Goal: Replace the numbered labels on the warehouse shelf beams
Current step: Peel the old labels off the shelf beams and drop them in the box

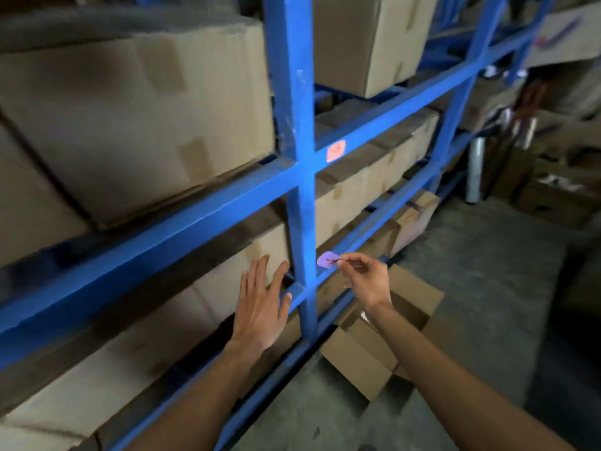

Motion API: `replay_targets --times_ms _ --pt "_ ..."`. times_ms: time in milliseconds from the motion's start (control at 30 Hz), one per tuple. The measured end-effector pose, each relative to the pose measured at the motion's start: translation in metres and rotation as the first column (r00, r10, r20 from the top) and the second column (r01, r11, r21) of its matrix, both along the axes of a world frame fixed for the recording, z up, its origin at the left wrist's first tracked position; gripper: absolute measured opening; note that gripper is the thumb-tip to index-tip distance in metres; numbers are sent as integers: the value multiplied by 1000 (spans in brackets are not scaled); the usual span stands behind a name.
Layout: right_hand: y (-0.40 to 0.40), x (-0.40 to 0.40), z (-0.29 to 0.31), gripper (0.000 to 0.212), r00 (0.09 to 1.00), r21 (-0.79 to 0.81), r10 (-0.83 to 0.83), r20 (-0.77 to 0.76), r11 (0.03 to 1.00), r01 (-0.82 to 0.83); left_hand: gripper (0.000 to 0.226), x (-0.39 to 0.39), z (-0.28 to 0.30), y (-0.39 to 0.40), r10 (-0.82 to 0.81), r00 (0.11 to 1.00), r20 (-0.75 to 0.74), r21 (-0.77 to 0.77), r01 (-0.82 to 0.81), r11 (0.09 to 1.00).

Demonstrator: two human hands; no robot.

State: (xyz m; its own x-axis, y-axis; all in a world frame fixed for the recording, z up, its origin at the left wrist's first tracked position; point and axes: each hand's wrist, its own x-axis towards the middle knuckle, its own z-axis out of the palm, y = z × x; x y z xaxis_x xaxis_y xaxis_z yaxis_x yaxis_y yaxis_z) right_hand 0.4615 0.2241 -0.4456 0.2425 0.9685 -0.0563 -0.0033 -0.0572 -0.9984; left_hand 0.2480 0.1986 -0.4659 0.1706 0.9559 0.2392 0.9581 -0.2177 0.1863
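Far left: stacked cardboard boxes (130,125) fill the upper bay, sitting on the long blue beam (162,229) that slopes down toward the left edge of the rack. Below it, more boxes (162,320) in the lower bay.

Left hand (260,307) is flat and open, fingers spread, palm toward the lower box front just left of the blue upright (302,190); fingertips reach near the lower beam's joint with the upright. It holds nothing. Contact with the box cannot be told.

Right of the upright: right hand (364,278) pinches a small purple label (327,259) between thumb and forefinger, other fingers loosely curled. The label sits at the lower beam (374,229), right beside the upright; whether it is stuck on or free of the metal cannot be told, and its number is blurred.

One beam up, an orange label (336,151) is on the beam face next to the upright.

Progress, judged: the purple label is the one in hand; the orange one and any on beams further right look not yet dealt with. So most of the job likely remains.

Room: the open carton (374,346) on the floor sits under the right forearm, close to the rack's bottom edge, tight footing there. Bare concrete floor (471,304) to the right is free. Clutter and film rolls (474,170) crowd the far right corner.
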Motion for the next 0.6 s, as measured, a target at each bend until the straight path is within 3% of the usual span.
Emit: replay_targets --times_ms 100,300,400,600 --pt "25 58 -33 12 990 -74 -141 -1 987 140 60 51 -27 50 -86 996 15 -131 87 987" --pt "71 144 -110 15 970 -200 -221 97 951 236 58 124 -95 136 -227 974 20 -309 222 925" --pt "86 174 -156 24 958 -261 -233 164 927 270 59 142 -128 168 -270 963 -22 -348 246 905" --pt "118 217 -252 18 923 -381 -325 205 842 381 64 168 -197 244 -331 940 -87 -404 270 874"
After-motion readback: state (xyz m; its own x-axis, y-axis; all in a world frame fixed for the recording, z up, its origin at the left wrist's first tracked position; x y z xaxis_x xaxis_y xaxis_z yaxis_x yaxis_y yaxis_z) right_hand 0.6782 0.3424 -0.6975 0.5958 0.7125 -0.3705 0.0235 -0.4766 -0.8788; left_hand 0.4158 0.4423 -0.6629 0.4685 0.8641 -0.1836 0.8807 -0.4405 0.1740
